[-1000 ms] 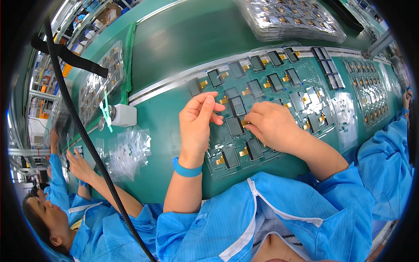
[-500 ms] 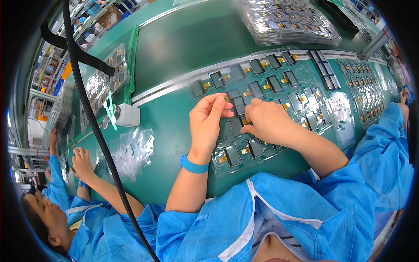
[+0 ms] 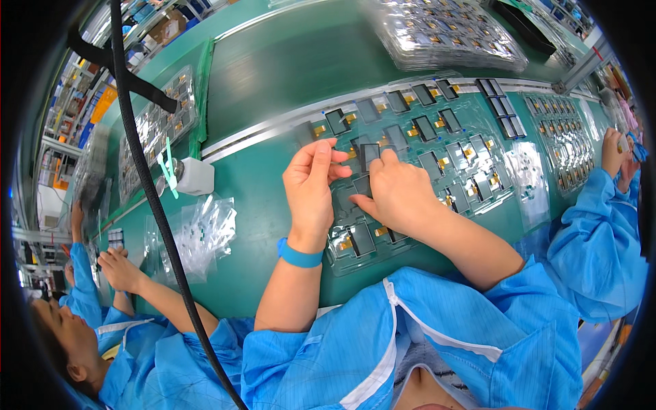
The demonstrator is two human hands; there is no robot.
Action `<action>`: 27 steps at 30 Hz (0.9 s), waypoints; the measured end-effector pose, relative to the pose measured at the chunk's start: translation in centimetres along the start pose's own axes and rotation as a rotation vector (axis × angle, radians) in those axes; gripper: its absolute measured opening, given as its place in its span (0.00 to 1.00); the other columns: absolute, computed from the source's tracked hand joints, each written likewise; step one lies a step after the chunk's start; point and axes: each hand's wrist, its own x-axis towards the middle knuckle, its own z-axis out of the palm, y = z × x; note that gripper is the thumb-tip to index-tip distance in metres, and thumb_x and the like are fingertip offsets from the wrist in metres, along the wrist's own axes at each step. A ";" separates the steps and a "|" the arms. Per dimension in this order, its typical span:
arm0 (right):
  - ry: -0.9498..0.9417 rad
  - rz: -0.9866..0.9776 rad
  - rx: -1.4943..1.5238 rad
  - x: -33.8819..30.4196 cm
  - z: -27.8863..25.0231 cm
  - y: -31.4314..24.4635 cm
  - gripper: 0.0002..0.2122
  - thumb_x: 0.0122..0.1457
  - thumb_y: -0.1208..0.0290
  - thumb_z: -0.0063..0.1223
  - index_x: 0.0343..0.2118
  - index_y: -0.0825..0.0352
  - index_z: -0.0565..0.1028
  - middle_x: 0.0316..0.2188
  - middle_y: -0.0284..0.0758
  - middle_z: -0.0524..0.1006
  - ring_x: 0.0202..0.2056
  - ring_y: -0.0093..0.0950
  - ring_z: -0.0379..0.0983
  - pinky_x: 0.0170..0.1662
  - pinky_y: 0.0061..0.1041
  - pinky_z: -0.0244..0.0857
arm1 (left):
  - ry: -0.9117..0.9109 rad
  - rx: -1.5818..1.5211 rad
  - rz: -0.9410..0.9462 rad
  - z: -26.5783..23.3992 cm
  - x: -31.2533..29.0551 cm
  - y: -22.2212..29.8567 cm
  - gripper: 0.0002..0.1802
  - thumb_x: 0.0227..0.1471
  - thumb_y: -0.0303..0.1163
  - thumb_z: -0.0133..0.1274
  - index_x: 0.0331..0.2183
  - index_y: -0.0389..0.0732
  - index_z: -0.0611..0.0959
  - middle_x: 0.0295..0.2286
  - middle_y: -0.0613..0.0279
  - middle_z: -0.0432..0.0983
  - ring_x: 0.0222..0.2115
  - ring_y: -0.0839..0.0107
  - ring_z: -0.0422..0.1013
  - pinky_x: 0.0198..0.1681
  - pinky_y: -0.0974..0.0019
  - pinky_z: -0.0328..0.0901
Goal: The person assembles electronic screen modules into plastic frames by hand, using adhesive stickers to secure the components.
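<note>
Two hands, left hand (image 3: pixel 311 184) and right hand (image 3: pixel 396 195), grip pinching dark panel (image 3: pixel 370 154), over clear tray (image 3: pixel 437 164), white box (image 3: pixel 195 176) left.

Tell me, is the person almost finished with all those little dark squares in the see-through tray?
Hard to say. Many small dark rectangular panels already sit in pockets of the clear plastic tray on the green table. Right now the left hand and right hand pinch one panel between them above the tray. Pockets under the hands are hidden, so how many remain cannot be told.
</note>
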 end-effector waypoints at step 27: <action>-0.110 -0.086 0.288 0.8 -1.2 0.6 0.07 0.38 0.75 0.52 0.23 0.69 0.77 0.25 0.44 0.76 0.33 0.37 0.74 0.31 0.33 0.68 | 0.058 0.025 0.010 1.4 -0.6 0.9 0.13 0.56 0.36 0.44 0.37 0.36 0.70 0.22 0.68 0.68 0.17 0.83 0.64 0.22 0.79 0.64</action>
